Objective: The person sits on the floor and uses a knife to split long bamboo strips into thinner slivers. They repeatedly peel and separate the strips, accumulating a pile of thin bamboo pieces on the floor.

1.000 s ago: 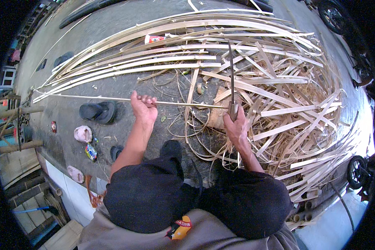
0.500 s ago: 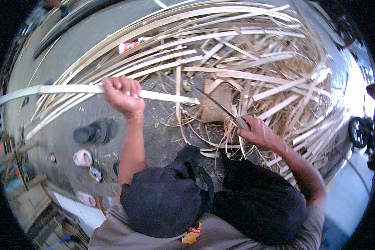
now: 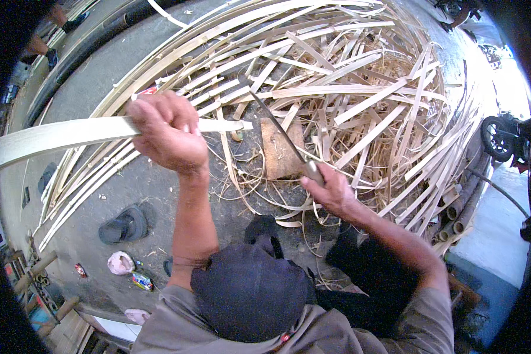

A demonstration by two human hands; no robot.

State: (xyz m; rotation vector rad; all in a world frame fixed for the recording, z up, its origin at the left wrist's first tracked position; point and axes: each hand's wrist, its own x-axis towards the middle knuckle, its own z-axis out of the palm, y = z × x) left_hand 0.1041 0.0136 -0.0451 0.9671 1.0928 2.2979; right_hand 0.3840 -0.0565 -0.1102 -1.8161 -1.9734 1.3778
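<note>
My left hand (image 3: 166,131) is closed round a long pale bamboo strip (image 3: 71,134), held raised over the floor. Its short end sticks out to the right of my fist, while the long part runs off to the left rim. In my right hand (image 3: 335,193) is the handle of a long, thin-bladed knife (image 3: 281,131), the blade slanting up and to the left. Below the blade a light wooden block (image 3: 277,154) rests on the floor. The strip's end and the blade appear apart.
Many split strips (image 3: 218,50) lie in a bundle at the far left. Tangled strips and shavings (image 3: 389,112) heap up on the right, near bamboo tubes (image 3: 460,215). A dark sandal (image 3: 124,224) lies left of my left forearm. A small wheel (image 3: 497,138) stands at the right.
The bamboo strip's right end has shifted left and up with my left hand. My right hand and the knife have moved left. The whole view has shifted somewhat.
</note>
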